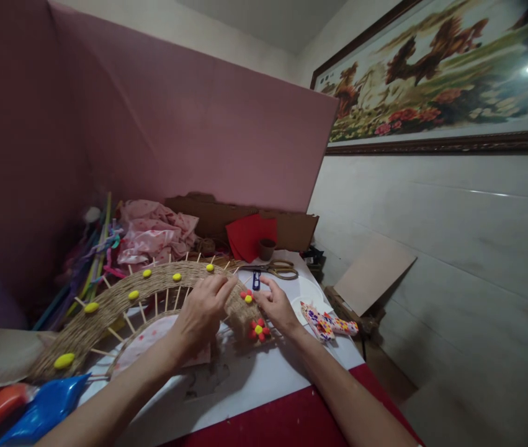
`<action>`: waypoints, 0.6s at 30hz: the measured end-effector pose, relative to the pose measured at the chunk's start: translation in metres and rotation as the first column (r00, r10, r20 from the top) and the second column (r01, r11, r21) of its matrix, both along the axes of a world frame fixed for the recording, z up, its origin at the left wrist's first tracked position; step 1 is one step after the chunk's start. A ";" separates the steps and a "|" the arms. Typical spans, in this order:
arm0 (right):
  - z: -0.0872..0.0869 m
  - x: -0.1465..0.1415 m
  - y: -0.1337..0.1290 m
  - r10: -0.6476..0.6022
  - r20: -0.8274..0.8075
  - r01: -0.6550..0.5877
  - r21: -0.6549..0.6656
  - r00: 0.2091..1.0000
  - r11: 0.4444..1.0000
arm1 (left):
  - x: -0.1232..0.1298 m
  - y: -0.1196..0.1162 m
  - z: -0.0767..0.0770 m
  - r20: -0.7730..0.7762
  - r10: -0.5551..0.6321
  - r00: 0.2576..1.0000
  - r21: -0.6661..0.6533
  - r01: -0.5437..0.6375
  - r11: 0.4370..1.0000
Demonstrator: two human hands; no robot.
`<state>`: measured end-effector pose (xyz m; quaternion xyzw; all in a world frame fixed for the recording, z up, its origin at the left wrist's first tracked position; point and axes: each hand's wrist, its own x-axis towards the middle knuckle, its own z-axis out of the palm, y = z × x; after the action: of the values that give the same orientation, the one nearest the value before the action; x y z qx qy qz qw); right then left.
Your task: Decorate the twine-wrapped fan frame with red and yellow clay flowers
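A large arch woven from brown twine (119,310) over thin sticks lies on the table, with yellow clay discs (134,295) along its left side. My left hand (204,310) is bent over the arch's right part, its fingers close together and the thumb mostly hidden. At that end sits a small red clay flower (247,297) with a yellow middle. The bent thumb and fingers of my right hand (277,305) are at its right edge. Nearer to me is a second red flower (259,330). Pink-dotted cloth (145,347) fills the arch's inside.
Scissors (282,269), a dark blue tool (257,280) and a small brown pot (266,249) stand or lie behind my hands. Flower-patterned clay (324,323) is at right. Blue and red packets (47,406) lie front left. Crumpled pink cloth (156,230) is behind.
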<state>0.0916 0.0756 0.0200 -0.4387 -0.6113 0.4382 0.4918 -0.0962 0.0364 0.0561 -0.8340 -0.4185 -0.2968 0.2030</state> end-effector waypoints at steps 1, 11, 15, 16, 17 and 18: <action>0.001 -0.002 -0.001 0.001 -0.016 -0.001 -0.011 1.000 1.000 | -0.001 -0.004 -0.001 -0.028 -0.010 1.000 0.008 0.010 1.000; 0.000 -0.001 0.001 -0.036 0.089 0.034 0.020 0.995 0.999 | 0.011 -0.028 -0.017 0.528 -0.157 0.835 -0.155 0.277 0.948; 0.006 0.006 -0.009 -0.343 0.347 0.248 0.290 0.873 0.924 | 0.014 -0.039 -0.011 0.869 0.077 0.489 -0.349 0.495 0.796; 0.010 0.007 -0.015 -0.446 0.355 0.287 0.419 0.822 0.862 | 0.015 -0.041 -0.010 0.902 0.159 0.401 -0.380 0.567 0.731; 0.013 0.008 -0.022 -0.503 0.330 0.281 0.535 0.799 0.797 | 0.015 -0.043 -0.008 0.916 0.240 0.322 -0.396 0.634 0.664; 0.016 0.007 -0.030 -0.501 0.298 0.237 0.615 0.813 0.752 | 0.016 -0.044 -0.007 0.917 0.309 0.252 -0.393 0.695 0.602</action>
<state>0.0989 0.0453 0.0363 -0.4811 -0.7041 0.0214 0.5219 -0.0806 -0.0078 0.0493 -0.5277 -0.4058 -0.5470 -0.5076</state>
